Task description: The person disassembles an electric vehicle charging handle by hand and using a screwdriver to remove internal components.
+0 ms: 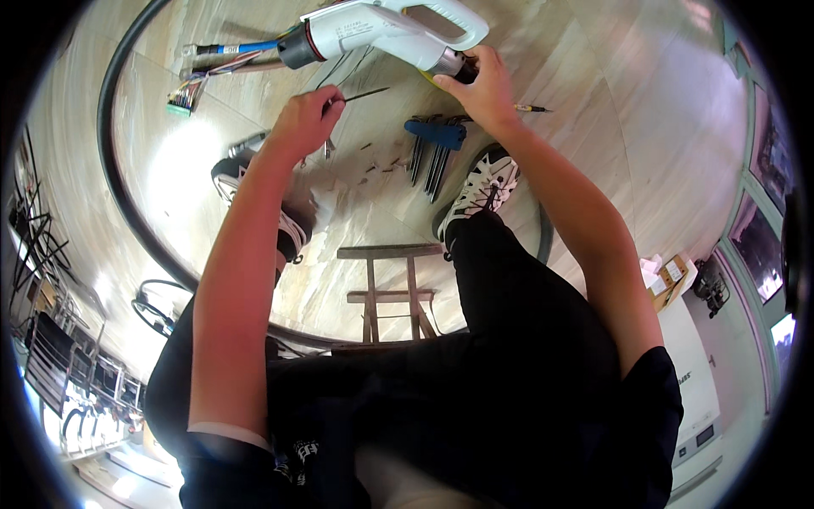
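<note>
Pale stone floor (593, 127) fills my view, and I take the white charging gun (386, 30) lying on it as my landmark. Its black collar faces away from the right hand, and from that end a bundle of blue and coloured wires (225, 55) trails out to a small green connector (180, 103), bared rather than sheathed, so I judge the cable end already opened up.

My right hand (483, 89) is closed over the dark nozzle end of the gun, fingers wrapped round it and steadying it. My left hand (303, 123), just below the gun's collar, pinches a thin dark tool (365, 93) between curled fingers, its tip pointing toward the gun body but not touching it.

Below the gun, between my two shoes, lies a blue-holdered set of hex keys (437, 144) fanned out, and beside it a scatter of small screws (377, 165). From those loose screws I judge some fasteners are already out. The gun's shell looks closed and in one piece, so splitting it appears not yet done. A thick black cable (114, 161) curves round well to the gun's left side.
</note>
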The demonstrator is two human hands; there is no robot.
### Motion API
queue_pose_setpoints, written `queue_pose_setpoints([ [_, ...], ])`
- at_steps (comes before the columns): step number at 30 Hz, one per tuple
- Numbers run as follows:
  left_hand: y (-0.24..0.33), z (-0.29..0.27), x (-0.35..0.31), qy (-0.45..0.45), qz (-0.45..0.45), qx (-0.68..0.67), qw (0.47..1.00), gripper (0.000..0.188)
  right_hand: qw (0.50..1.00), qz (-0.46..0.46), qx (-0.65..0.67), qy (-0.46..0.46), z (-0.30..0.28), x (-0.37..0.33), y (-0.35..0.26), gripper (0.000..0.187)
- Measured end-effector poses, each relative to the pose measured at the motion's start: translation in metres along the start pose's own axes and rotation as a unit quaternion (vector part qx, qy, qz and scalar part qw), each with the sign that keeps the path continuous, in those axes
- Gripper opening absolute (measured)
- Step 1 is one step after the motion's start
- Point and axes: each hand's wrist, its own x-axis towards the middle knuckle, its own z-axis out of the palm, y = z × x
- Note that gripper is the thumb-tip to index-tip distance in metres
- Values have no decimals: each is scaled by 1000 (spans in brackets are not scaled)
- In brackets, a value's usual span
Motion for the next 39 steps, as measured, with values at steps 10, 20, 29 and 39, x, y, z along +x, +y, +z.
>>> queue_pose_setpoints([
  [10,-22,33,18,241,28,181,953,18,992,77,65,-81,-19,34,16,47],
  [20,88,110,50,118,-208,-643,728,38,984,140,109,-15,-15,28,10,41],
  [29,110,147,100,289,-302,-555,719,56,983,101,148,-33,-18,17,8,24],
  [39,117,139,99,253,-253,-655,666,40,979,110,171,-28,-16,10,12,32],
])
